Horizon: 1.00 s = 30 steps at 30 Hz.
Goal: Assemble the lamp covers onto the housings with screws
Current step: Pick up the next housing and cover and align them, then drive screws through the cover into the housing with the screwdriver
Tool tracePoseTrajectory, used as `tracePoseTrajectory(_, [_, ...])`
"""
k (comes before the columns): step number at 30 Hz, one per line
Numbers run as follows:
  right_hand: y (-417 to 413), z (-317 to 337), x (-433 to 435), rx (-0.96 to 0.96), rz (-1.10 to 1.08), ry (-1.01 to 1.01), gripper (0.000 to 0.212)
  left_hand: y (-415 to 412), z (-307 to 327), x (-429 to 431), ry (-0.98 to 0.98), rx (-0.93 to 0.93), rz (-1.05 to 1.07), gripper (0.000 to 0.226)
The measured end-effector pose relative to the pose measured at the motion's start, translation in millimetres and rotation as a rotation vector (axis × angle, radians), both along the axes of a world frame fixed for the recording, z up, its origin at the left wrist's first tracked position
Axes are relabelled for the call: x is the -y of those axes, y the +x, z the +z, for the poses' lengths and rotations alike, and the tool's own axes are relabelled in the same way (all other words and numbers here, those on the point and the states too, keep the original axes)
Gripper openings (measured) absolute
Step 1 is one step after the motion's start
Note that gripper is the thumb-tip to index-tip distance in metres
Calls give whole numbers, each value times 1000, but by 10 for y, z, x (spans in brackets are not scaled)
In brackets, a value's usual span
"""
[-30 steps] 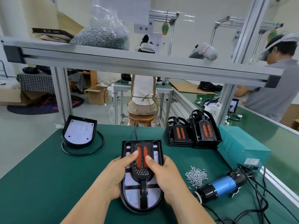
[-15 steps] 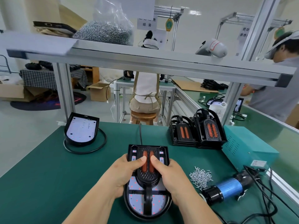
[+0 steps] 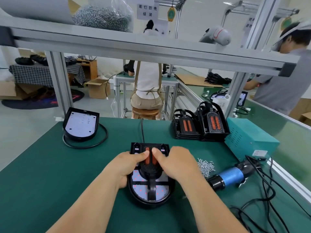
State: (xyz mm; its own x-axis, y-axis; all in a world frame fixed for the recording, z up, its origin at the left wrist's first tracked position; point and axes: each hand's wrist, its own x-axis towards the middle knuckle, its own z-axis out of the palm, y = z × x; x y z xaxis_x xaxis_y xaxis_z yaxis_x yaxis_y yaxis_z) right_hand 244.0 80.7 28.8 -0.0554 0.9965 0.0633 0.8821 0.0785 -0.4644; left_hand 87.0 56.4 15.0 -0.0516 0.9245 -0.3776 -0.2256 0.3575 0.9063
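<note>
A black lamp housing [image 3: 134, 197] with a white LED board lies on the green mat in front of me. A black lamp cover [image 3: 150, 175] with two orange strips sits on top of it. My left hand [image 3: 127, 165] grips the housing's left side, thumb pressing on the cover. My right hand [image 3: 175, 163] grips the right side, thumb on the cover too. A small pile of screws [image 3: 206, 166] lies just right of my right hand. A blue and black electric screwdriver [image 3: 230, 176] rests beyond the pile.
Another open housing [image 3: 80, 123] with a looped cable sits at back left. Stacked lamp covers [image 3: 200, 125] stand at back right beside a teal power box [image 3: 249, 142]. Black cables [image 3: 269, 195] trail at the right. A bag of screws [image 3: 102, 15] sits on the overhead shelf.
Both hands have slid slightly along the cover, thumbs still pressing on the orange strips. The view has tilted and moved closer; the lamp stays in place.
</note>
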Motion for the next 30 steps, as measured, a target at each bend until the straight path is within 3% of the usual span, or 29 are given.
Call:
tracePoseTrajectory(5, [374, 293, -106, 3, -19, 93, 66, 7, -15, -27, -2, 27, -35, 23])
tracePoseTrajectory(11, [1250, 282, -51, 30, -318, 74, 60, -18, -40, -38, -53, 70, -77, 31])
tracePoseTrajectory(20, [1430, 8, 201, 84, -453, -140, 91, -37, -31, -15, -14, 109, -73, 34])
tracePoseTrajectory(23, [1423, -94, 224, -41, -490, -135, 97, -34, -26, -4, -8, 117, -64, 33])
tracePoseTrajectory(30, [1341, -237, 262, -501, -697, 29, 81, -52, -45, 5, -3, 98, -72, 35])
